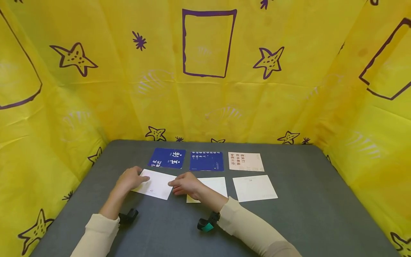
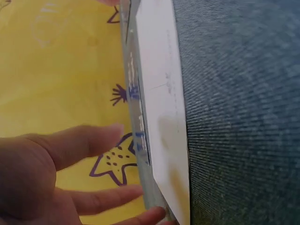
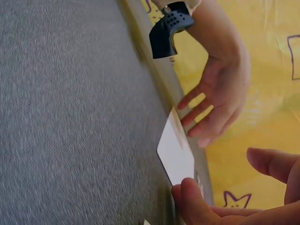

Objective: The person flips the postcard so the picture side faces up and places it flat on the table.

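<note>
A white card (image 1: 156,185) with faint small print lies at the left of the front row, slightly turned. My left hand (image 1: 128,179) is at its left edge, the thumb reaching over the card in the head view. In the left wrist view that thumb and the fingers are spread apart beside the card (image 2: 164,93). My right hand (image 1: 187,186) touches the card's right end with its fingertips. The right wrist view has these fingertips at the near corner of the card (image 3: 177,152), the thumb held away. Partly covered by my right hand and forearm is a second white card (image 1: 214,184).
Another white card (image 1: 255,188) lies at the right of the front row. Behind stand in line a blue card (image 1: 167,158) with white characters, a second blue card (image 1: 206,162) and a cream card (image 1: 246,162). Yellow cloth (image 1: 205,100) surrounds the grey table (image 1: 308,214).
</note>
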Demonstrator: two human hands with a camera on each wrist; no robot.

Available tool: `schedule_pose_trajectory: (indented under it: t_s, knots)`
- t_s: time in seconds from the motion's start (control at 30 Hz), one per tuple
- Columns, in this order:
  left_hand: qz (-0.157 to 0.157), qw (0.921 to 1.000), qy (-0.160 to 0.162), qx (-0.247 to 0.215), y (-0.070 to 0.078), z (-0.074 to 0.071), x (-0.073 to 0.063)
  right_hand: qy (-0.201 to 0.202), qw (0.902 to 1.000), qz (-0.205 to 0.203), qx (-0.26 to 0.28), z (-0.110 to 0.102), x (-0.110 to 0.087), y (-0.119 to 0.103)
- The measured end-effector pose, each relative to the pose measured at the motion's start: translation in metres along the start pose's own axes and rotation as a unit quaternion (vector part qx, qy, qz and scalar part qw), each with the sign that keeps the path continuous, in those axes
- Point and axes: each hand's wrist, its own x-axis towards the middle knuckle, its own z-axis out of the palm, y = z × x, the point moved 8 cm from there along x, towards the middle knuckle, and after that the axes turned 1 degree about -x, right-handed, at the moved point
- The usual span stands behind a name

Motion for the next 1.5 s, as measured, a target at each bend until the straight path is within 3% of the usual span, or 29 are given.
schedule_pose_trajectory:
  t_s: [0.13, 0.5, 0.67, 0.77, 1.0, 1.23, 1.5]
  knots:
    - [-0.020, 0.9998, -0.003, 0.007, -0.005, 0.000, -0.001, 0.009, 0.9999, -0.008, 0.010, 0.002, -0.001, 0.001]
    - [-0.022, 0.9994, 0.020, -0.018, -0.011, -0.002, 0.001, 0.037, 0.9983, -0.009, 0.044, -0.004, 0.004, 0.006]
    - [-0.024, 0.9981, 0.037, -0.043, -0.017, -0.003, 0.006, 0.041, 0.9987, -0.008, 0.030, -0.009, 0.008, 0.007]
    - [-0.027, 0.9966, 0.031, -0.071, -0.022, -0.002, 0.010, 0.043, 0.9990, -0.006, 0.010, -0.013, 0.011, 0.008]
    - [-0.051, 0.9894, 0.012, -0.135, -0.034, 0.003, 0.012, 0.041, 0.9987, 0.005, -0.029, -0.015, 0.012, 0.010]
    - [-0.066, 0.9788, 0.006, -0.194, -0.036, 0.004, 0.010, 0.065, 0.9978, -0.014, 0.004, -0.011, 0.013, 0.007]
    - [-0.069, 0.9670, -0.021, -0.244, -0.038, 0.016, 0.010, 0.108, 0.9929, -0.015, 0.048, -0.019, 0.019, 0.015]
